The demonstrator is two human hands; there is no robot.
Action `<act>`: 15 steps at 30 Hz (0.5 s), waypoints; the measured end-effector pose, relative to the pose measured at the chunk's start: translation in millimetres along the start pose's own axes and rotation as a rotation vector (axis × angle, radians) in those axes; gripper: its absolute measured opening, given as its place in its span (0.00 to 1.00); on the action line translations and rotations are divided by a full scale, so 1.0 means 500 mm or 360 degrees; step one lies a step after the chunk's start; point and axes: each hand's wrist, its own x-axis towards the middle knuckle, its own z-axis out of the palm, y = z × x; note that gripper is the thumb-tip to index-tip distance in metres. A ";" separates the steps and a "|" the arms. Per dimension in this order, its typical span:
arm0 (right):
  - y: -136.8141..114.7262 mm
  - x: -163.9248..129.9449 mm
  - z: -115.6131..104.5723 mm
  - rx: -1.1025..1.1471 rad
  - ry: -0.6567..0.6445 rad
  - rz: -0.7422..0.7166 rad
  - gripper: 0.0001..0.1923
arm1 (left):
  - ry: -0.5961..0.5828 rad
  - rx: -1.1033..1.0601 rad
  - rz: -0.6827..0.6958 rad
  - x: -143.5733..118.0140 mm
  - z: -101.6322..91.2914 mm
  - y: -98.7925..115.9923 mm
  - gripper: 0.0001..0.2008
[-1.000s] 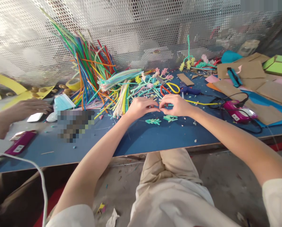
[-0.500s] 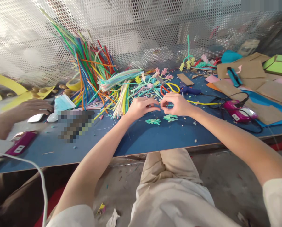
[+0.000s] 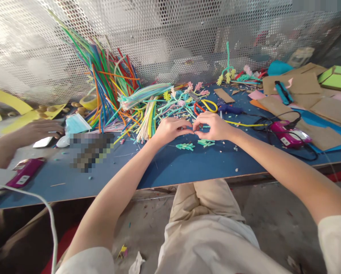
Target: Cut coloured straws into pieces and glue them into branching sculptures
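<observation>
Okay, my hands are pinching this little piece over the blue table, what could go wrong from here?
1. The piece between your left hand and right hand is tiny; it might slip into the scraps beneath.
2. The two green twisted pieces lie just under your wrists and could get swept off.
3. The pink glue gun cord loops near your right forearm, a possible snag.

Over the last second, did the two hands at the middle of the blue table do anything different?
Barely. Half a second ago the left hand and right hand had drawn slightly apart; now their fingertips meet again over a small piece too tiny to make out. The two green twisted pieces below them, the scissors, the pink glue gun and the other person's hand at the left stayed put.
</observation>
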 end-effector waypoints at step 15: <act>0.010 -0.004 0.004 -0.0052 -0.0091 0.0032 0.04 | -0.0035 0.0040 -0.0002 0.002 -0.002 0.003 0.18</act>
